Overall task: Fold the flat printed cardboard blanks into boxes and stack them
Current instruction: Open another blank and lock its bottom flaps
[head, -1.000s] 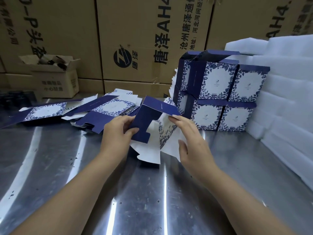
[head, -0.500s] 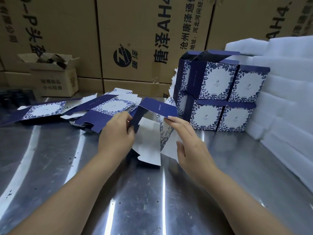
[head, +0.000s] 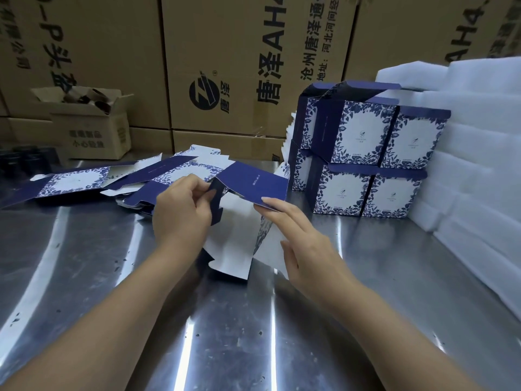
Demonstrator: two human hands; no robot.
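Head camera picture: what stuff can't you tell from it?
All in the head view:
- Tiny print on the half-folded box: too small to read.
- Finished boxes: front ones hide any rows behind.
- Small open carton: its dark contents are blurred.
- Box's left flap: partly covered by the left hand.

A shiny steel bench (head: 84, 277) with streaks of reflected light fills the lower view. Along the bench's far edge stands a wall of large brown shipping cartons (head: 239, 66) printed with black characters and a round logo. At the bench's far left corner sits a small open carton (head: 93, 131) holding dark rolls (head: 95, 97), with blurred dark containers (head: 25, 162) beside it. Stacked white foam sheets (head: 479, 165) line the bench's right side.
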